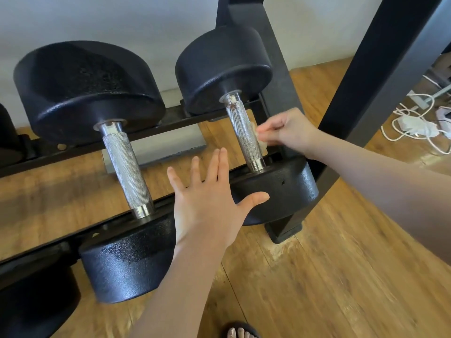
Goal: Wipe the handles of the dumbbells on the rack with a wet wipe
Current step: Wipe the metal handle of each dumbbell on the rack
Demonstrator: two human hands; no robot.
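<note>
Two black dumbbells lie across the rails of a black rack [170, 126]. The right dumbbell [275, 189] has a knurled steel handle [245, 132] with a rusty spot near its far end. My right hand [290, 134] pinches a small pale wet wipe [260, 137] right against the right side of that handle. My left hand [210, 203] hovers flat with fingers spread between the two dumbbells, its thumb over the right dumbbell's near head. The left dumbbell [92, 93] shows its own knurled handle [127, 172], untouched.
A black rack upright [380, 69] rises at the right, its foot [284, 231] on the wooden floor [341, 276]. White cables and a power strip [415, 123] lie at the far right. A sandalled foot [240, 332] shows at the bottom edge. More dumbbells sit at the left.
</note>
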